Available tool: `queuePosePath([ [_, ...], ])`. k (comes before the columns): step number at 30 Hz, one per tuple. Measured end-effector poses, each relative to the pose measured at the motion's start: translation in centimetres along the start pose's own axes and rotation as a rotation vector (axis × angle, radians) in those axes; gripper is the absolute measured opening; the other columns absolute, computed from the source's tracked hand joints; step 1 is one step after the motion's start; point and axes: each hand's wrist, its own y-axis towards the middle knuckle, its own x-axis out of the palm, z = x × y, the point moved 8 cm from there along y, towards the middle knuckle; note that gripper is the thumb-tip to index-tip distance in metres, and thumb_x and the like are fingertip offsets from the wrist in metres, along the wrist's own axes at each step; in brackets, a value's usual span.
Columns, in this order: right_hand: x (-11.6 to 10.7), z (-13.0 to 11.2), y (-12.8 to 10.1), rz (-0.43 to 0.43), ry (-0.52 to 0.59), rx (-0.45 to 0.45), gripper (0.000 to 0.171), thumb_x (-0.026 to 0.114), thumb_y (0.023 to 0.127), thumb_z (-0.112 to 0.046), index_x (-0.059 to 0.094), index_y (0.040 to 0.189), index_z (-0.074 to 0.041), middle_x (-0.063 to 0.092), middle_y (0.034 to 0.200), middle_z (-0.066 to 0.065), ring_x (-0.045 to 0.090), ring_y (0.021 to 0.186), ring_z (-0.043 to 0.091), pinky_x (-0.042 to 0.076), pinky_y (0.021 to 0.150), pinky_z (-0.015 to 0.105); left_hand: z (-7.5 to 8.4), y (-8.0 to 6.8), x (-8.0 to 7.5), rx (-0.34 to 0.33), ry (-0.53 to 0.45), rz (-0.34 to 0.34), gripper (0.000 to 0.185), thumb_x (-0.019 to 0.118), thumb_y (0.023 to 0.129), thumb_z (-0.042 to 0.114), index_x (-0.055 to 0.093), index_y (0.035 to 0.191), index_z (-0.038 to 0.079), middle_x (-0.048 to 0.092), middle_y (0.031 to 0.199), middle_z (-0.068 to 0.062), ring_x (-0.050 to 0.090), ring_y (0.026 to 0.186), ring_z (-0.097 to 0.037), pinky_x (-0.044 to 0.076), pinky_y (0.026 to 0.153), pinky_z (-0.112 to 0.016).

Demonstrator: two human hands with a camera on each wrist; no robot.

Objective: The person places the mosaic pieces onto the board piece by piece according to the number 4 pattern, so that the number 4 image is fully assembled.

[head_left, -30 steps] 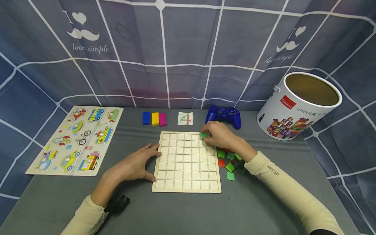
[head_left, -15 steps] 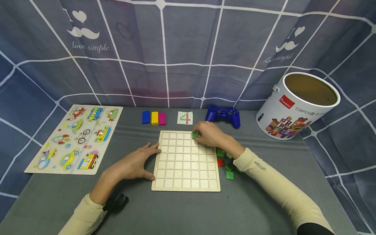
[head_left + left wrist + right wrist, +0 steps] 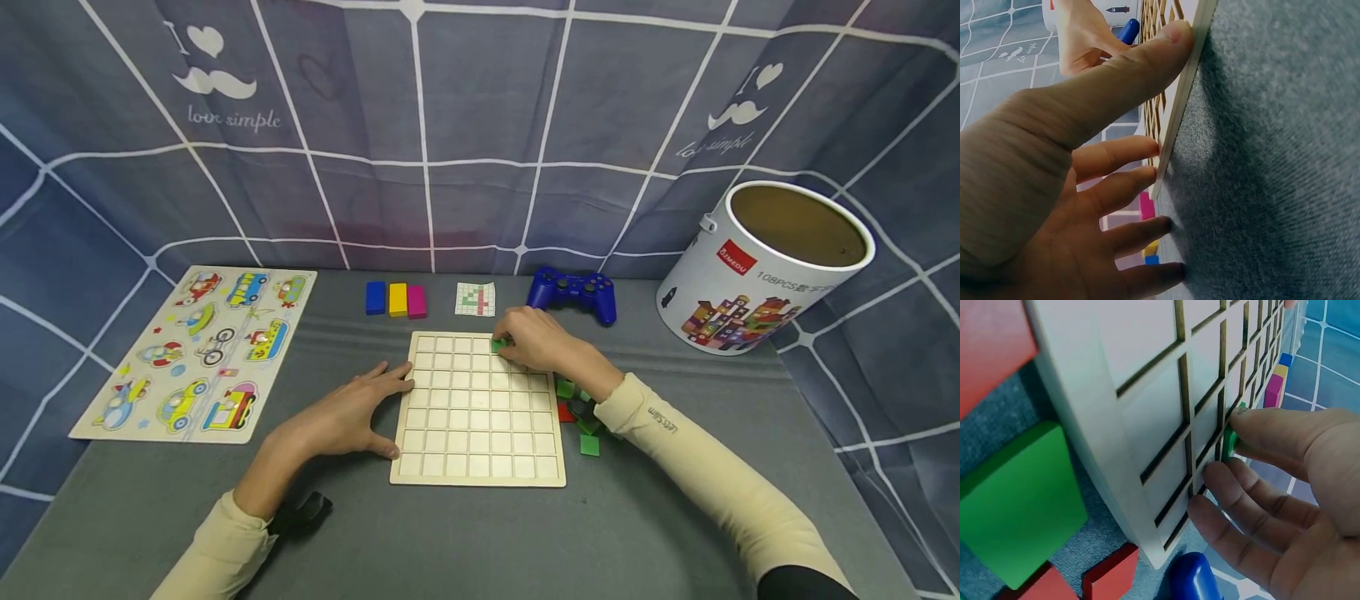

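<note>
A pale wooden grid board [image 3: 457, 446] lies flat on the grey table. My left hand [image 3: 352, 417] rests with straight fingers against the board's left edge [image 3: 1175, 137], thumb along its side. My right hand [image 3: 536, 343] reaches over the board's top row and pinches a small green square tile [image 3: 498, 344] between thumb and fingertip; in the right wrist view the green tile [image 3: 1230, 440] stands on edge against the board [image 3: 1147, 394]. A heap of green and red tiles [image 3: 583, 412] lies just right of the board, partly under my right forearm.
Behind the board lie a small pattern card [image 3: 476, 299], blue, yellow and pink blocks [image 3: 395, 299] and a blue game controller [image 3: 573, 293]. A white open bucket [image 3: 757, 271] stands at the right. A vehicle puzzle board [image 3: 206, 350] lies at the left. A patterned cloth backs the table.
My right hand carried the green tile leftward along the board's top row, about one cell, then held nearly still. My left hand has stayed at the board's edge.
</note>
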Motion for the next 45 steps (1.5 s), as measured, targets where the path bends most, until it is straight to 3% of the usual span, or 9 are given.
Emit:
queuePosePath([
  [5,-0.3,0.3,-0.3,-0.026,-0.004,0.013,0.007,0.077,0.087,-0.016,0.080,0.094,-0.016,0.071,0.098,0.000,0.058,0.077,0.014,0.050,0.065,0.031,0.1,0.2,0.0,0.003,0.000,0.007,0.094,0.095,0.065,0.031,0.051,0.145,0.005,0.029,0.162,-0.010,0.017,0.148,-0.043,0.020,0.113,-0.066],
  [10,-1.4,1.0,-1.5,-0.010,0.038,0.034,0.021,0.079,0.087,-0.018,0.077,0.107,-0.010,0.070,0.094,0.005,0.058,0.075,0.014,0.047,0.062,0.031,0.0,0.3,0.2,-0.004,-0.004,0.000,0.094,0.095,0.065,0.033,0.052,0.144,0.005,0.029,0.162,-0.010,0.017,0.148,-0.043,0.020,0.113,-0.066],
  [15,-3.0,1.9,-3.6,0.038,0.037,0.044,0.022,0.079,0.087,-0.014,0.077,0.107,-0.007,0.073,0.099,0.008,0.063,0.076,0.017,0.052,0.063,0.033,0.0,0.2,0.2,-0.003,-0.005,0.004,0.092,0.095,0.064,0.032,0.054,0.142,0.004,0.030,0.162,-0.011,0.018,0.148,-0.043,0.020,0.113,-0.067],
  [22,-3.7,2.9,-6.8,0.061,0.031,0.058,0.022,0.079,0.086,-0.012,0.075,0.107,-0.005,0.071,0.098,0.008,0.067,0.079,0.019,0.055,0.063,0.034,0.1,0.3,0.2,0.009,-0.008,0.007,0.091,0.095,0.065,0.030,0.054,0.141,0.004,0.031,0.161,-0.011,0.019,0.147,-0.044,0.021,0.112,-0.067],
  [26,-3.7,3.2,-8.2,0.071,0.023,0.037,0.021,0.079,0.086,-0.011,0.075,0.105,-0.006,0.070,0.094,0.006,0.065,0.077,0.020,0.053,0.061,0.032,0.1,0.2,0.1,0.011,-0.014,0.008,0.091,0.095,0.065,0.029,0.054,0.141,0.003,0.030,0.161,-0.012,0.018,0.147,-0.044,0.020,0.112,-0.068],
  [34,-2.8,3.0,-10.2,0.061,0.066,0.036,0.020,0.081,0.084,-0.009,0.077,0.103,-0.008,0.070,0.089,0.000,0.058,0.068,0.010,0.048,0.058,0.028,0.0,0.3,0.2,0.011,-0.011,0.006,0.093,0.095,0.065,0.031,0.053,0.142,0.003,0.029,0.162,-0.011,0.018,0.148,-0.044,0.020,0.112,-0.068],
  [45,-1.4,2.3,-11.4,0.063,0.085,0.022,0.025,0.084,0.079,-0.011,0.076,0.103,-0.010,0.066,0.084,-0.003,0.050,0.064,0.006,0.043,0.057,0.026,0.1,0.2,0.1,0.019,-0.017,0.011,0.091,0.095,0.065,0.030,0.054,0.141,0.003,0.030,0.161,-0.012,0.018,0.147,-0.045,0.020,0.112,-0.068],
])
